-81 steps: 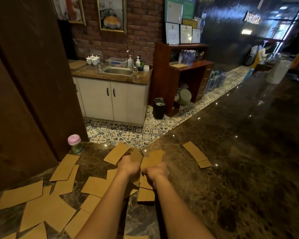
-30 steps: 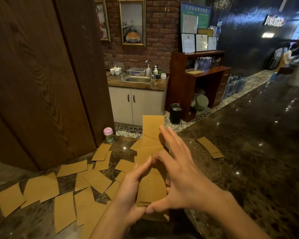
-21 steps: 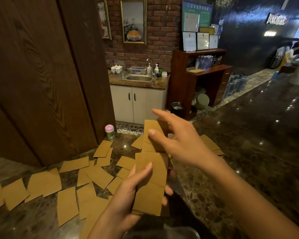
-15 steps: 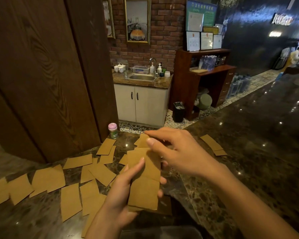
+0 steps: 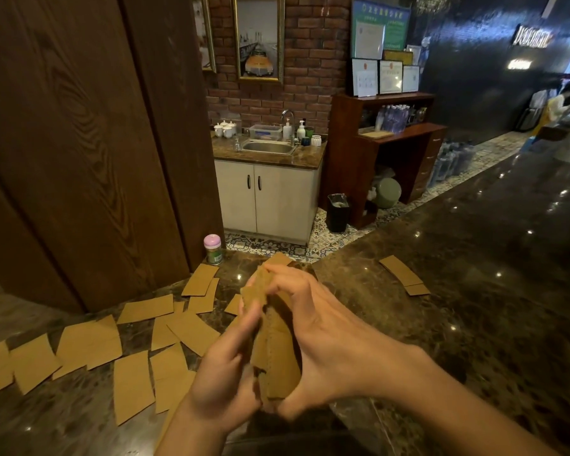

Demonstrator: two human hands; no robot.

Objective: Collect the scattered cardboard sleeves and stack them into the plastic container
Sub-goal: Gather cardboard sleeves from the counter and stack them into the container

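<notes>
Ideally, with left hand [image 5: 226, 366] and right hand [image 5: 323, 340] both clasping the gathered sleeves [image 5: 273, 350] at six o'clock, square their edges before reaching for the scattered sleeves [image 5: 89, 343] at nine.

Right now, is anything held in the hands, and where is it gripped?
Yes: a bunch of cardboard sleeves, pressed between left hand and right hand along its long sides.

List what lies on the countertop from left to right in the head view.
Scattered cardboard sleeves → pink-lidded jar → bundle of sleeves pressed between left hand and right hand → two separate sleeves.
</notes>
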